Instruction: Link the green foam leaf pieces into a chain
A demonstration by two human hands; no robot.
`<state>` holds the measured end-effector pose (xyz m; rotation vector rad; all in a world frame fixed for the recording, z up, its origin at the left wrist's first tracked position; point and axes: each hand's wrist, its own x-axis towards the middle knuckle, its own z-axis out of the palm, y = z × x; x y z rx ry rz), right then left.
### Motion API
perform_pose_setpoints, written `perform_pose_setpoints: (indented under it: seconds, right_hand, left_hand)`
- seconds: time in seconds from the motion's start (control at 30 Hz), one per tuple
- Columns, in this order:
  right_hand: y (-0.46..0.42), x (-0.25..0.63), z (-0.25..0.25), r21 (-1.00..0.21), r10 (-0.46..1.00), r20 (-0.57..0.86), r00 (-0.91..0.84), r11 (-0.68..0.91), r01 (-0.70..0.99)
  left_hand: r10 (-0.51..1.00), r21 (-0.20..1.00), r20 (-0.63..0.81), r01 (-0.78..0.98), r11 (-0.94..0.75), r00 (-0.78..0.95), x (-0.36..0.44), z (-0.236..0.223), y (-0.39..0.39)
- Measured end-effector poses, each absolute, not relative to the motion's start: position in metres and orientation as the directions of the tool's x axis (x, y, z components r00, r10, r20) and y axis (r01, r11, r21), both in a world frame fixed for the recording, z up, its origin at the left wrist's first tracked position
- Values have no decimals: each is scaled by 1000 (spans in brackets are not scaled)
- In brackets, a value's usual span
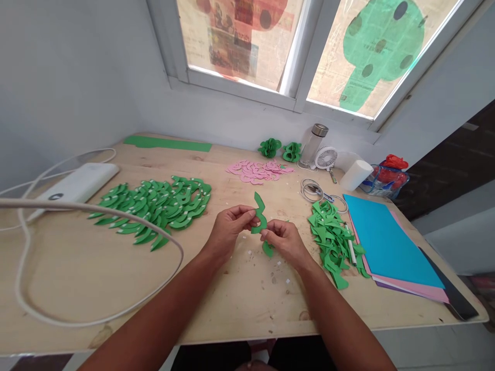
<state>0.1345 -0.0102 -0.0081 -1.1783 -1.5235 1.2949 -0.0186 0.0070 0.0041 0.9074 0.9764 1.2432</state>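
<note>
Over the middle of the table, a curved green cut-out piece (262, 222), shaped like a 3, is pinched at its left side by my left hand (234, 226). Closed fingertips of my right hand (285, 241) grip its lower end. Another green piece (267, 249) shows just below my right fingers; whether they hold it or it lies on the table, I cannot tell. To the left spreads a large pile of similar green cut-outs (154, 203), many with small white squares. On the right is a heap of green scraps (332, 237).
Pink cut-outs (259, 171) lie at the back, near two green paper ornaments (269, 148), a bottle (311, 147) and a small fan (326, 157). Coloured sheets (390, 242) are stacked right. At left, a white cable (116, 214) arches in front of a power bank (79, 184).
</note>
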Motion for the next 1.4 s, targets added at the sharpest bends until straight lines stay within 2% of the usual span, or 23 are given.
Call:
perform_pose_setpoints:
  seconds: [0.1,0.23,0.3,0.37,0.47,0.57,0.67,0.8,0.93,1.07,1.23,1.4]
  right_hand:
    - [-7,138,-8,-979,983,33,-180,68,191]
    - [1,151,-6,-948,988,150,43,132,289]
    - [6,160,-6,-904,965,209,156,130,407]
    - [9,167,-5,-813,948,251,194,97,574]
    - [11,173,-5,-617,959,258,117,70,784]
    - [9,175,-4,-465,969,247,20,100,880]
    - [8,176,-5,-366,970,229,-86,168,915]
    - [7,178,-7,-315,973,144,-179,217,924]
    - [8,178,-9,-379,977,102,-185,210,901]
    - [11,178,-13,-555,987,87,-135,161,816]
    - [15,179,-18,-827,993,91,-73,116,550]
    - [13,176,-12,-932,992,109,-62,124,342]
  left_hand:
    - [994,935,-113,-337,110,11,-19,5,7]
    - [990,934,-141,-333,127,-20,-18,4,7]
    - [989,933,-150,-332,140,-2,-18,3,7]
    - [988,935,-151,-322,149,20,-17,1,8]
    - [989,944,-146,-294,149,32,-17,-2,9]
    - [988,944,-150,-291,157,46,-17,-4,10]
    - [986,939,-159,-299,168,55,-17,-5,10]
    - [985,934,-164,-313,173,54,-17,-5,10]
    - [984,933,-169,-312,180,61,-17,-3,9]
    - [980,917,-185,-344,200,76,-17,1,7]
    - [975,863,-204,-456,219,83,-19,5,7]
    - [971,828,-209,-506,240,118,-24,5,9]
